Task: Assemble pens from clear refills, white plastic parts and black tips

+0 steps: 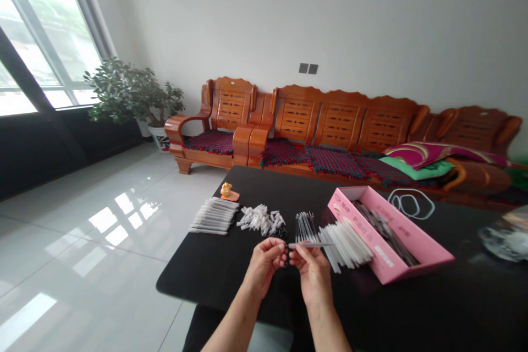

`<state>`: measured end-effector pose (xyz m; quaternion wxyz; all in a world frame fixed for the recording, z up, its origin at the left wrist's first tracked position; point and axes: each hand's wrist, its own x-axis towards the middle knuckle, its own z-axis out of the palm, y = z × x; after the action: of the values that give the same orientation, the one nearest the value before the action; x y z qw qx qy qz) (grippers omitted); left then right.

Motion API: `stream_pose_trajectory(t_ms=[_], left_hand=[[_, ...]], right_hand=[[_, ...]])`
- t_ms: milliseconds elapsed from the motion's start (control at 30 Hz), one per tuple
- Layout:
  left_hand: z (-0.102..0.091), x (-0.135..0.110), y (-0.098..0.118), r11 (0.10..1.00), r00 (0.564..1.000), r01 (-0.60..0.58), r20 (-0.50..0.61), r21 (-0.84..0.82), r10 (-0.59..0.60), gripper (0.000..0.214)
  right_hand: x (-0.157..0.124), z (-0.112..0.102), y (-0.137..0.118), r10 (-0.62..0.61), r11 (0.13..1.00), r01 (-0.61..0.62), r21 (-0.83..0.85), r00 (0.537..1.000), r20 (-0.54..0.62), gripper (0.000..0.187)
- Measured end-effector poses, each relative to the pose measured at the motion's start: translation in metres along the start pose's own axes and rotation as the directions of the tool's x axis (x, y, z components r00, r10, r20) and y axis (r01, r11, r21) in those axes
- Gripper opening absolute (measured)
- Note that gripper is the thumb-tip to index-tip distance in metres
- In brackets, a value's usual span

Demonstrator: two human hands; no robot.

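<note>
Above the table's near side, my right hand (312, 268) pinches a slim grey pen barrel (319, 245), which lies level and points right. My left hand (266, 264) is closed at the barrel's left end, its fingertips on a small dark piece too small to name. Just beyond are a heap of short white pieces (260, 219), small black pieces (281, 232) and a bundle of thin dark-tipped rods like refills (305, 225). Many translucent white tubes (348, 245) lie right of my hands. A row of whitish pen-like sticks (214, 215) lies at the left.
A pink box (396, 220) with dark slender sticks stands on the black table (214, 264), at the right. Farther right are a white cable loop (412, 203) and a clear plastic bag (505, 236). A small yellow figurine (226, 191) sits at the far left edge. Wooden sofas (338, 121) stand behind.
</note>
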<state>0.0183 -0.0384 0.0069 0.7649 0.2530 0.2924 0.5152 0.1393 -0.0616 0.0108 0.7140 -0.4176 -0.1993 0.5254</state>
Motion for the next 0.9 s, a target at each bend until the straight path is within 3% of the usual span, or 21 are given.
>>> stream_pose_trajectory(t_ms=[900], left_hand=[[-0.0007,0.0007,-0.0055,0.984,0.994,-0.107,-0.005,0.144,0.109,0.024]], right_hand=[[-0.0003,0.0009,0.0052,-0.025,0.999,0.024,-0.042,0.999,-0.022,0.034]])
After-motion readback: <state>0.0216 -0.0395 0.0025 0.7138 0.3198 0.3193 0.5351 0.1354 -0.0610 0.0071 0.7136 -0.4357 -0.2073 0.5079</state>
